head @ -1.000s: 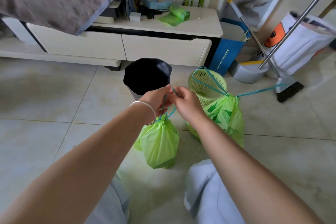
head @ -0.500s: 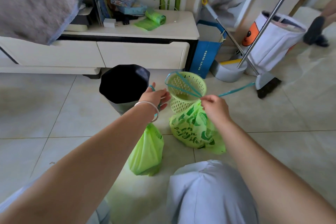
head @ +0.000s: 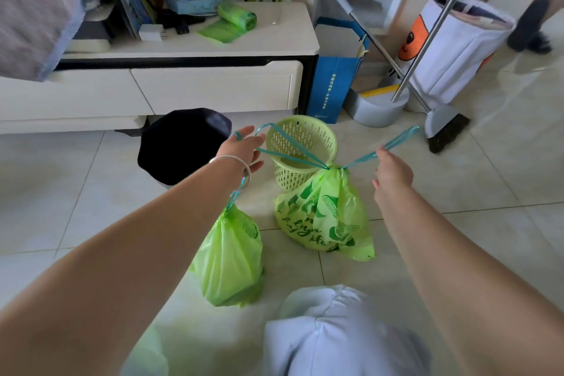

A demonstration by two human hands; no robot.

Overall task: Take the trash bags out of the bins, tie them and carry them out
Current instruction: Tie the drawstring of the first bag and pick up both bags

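Observation:
Two tied-looking green trash bags stand on the tiled floor. The small plain bag point(head: 229, 256) hangs by its teal drawstring, which loops round my left hand point(head: 244, 151). That hand's fingers are stretched out and touch the left drawstring loop of the printed green bag point(head: 323, 217). My right hand point(head: 392, 169) pinches this bag's right drawstring point(head: 396, 142) and holds it taut to the right. Behind the bags are a black-lined bin point(head: 183, 146) and a bare green basket bin point(head: 302, 146).
A white TV cabinet point(head: 213, 88) runs along the back, with a roll of green bags point(head: 236, 17) on top. A blue paper bag point(head: 332, 85), a dustpan and broom point(head: 442, 128) and a white hamper point(head: 457, 49) stand right. Another person's foot point(head: 531, 27) is top right. My knee point(head: 335, 330) is below.
My hands have parted from the small bag's drawstring. My right hand moved right and took the printed bag's drawstring. My left hand stretched its fingers, the small bag hanging from it.

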